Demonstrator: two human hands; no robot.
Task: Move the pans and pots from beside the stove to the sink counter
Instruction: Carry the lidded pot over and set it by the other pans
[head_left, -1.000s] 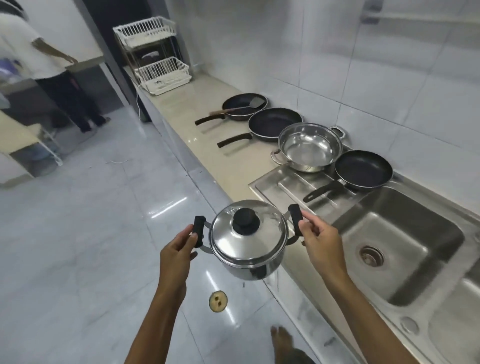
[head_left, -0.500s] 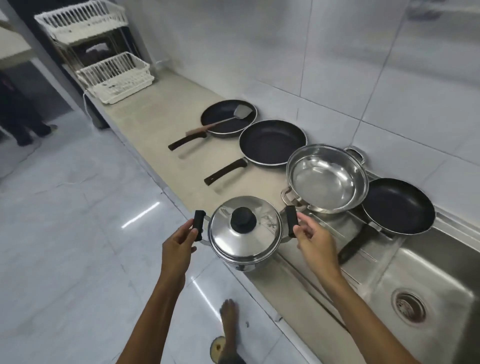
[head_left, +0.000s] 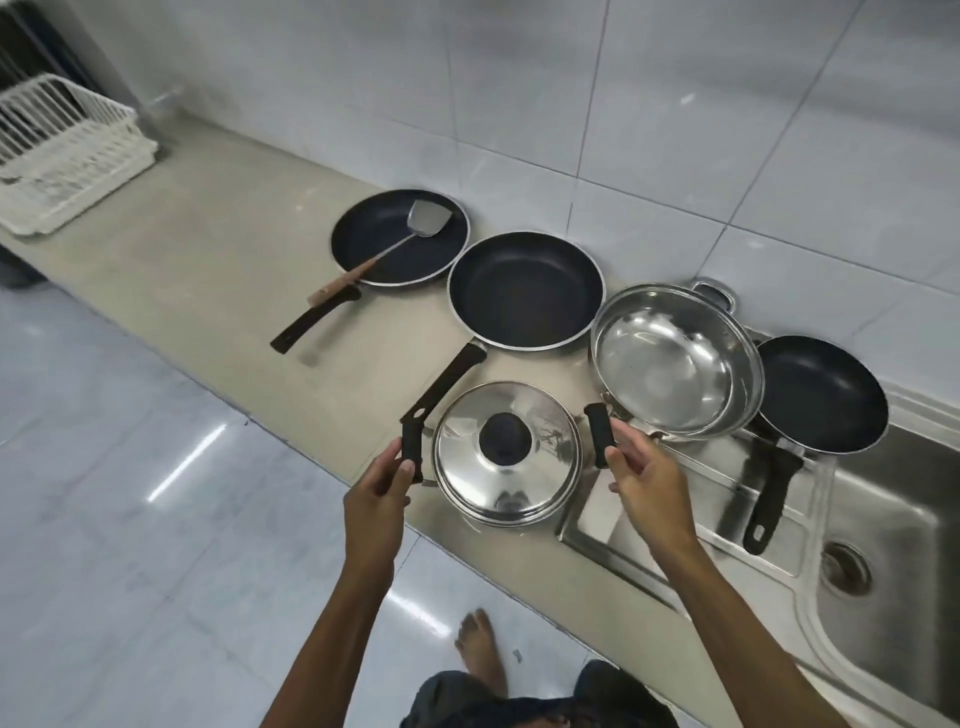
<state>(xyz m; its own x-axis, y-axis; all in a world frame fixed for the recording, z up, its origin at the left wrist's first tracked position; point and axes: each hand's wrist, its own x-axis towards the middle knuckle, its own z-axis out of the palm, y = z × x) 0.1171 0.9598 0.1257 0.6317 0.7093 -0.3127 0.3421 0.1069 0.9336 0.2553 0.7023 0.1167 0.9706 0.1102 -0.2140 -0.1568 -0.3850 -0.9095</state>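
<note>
Both hands gripped the lidded pot (head_left: 506, 453) by its black side handles, left hand (head_left: 375, 488) and right hand (head_left: 647, 480), over the counter (head_left: 208, 270) edge beside the sink (head_left: 883, 597) (its body hidden under the lid).

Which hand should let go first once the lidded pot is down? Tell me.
Left hand, probably: beside it lies open counter. The right hand is crowded by the steel pan next to the lidded pot.
</note>
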